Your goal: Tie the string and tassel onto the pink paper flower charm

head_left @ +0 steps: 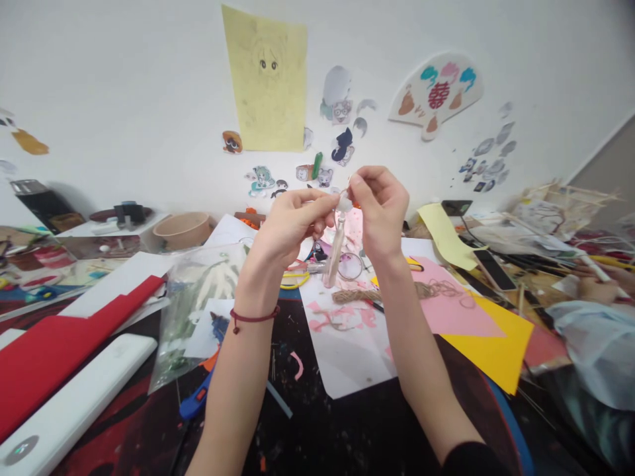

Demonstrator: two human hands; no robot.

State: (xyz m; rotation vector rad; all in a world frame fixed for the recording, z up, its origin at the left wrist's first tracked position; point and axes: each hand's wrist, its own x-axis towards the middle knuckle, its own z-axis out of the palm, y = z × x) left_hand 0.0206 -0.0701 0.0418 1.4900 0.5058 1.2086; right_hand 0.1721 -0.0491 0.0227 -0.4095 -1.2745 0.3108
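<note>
Both hands up over the tabletop point(347, 410): left hand point(290, 225) and right hand point(380, 211) pinch a pale tassel point(336, 251) at its top, looks like mid-tying. Next bit probably needs steady fingertips.

A yellow sketch sheet point(265, 79) hangs on the wall above stickers; a tan bowl point(182, 229), jute twine point(357, 295) and a blue glue gun point(198, 396) lie on the table point(337, 430).

1. I see a plain white wall point(124, 79) with a pale yellow paper drawing point(265, 79) and small stickers
2. Below it, a dark paint-flecked craft table point(317, 423), evenly lit
</note>
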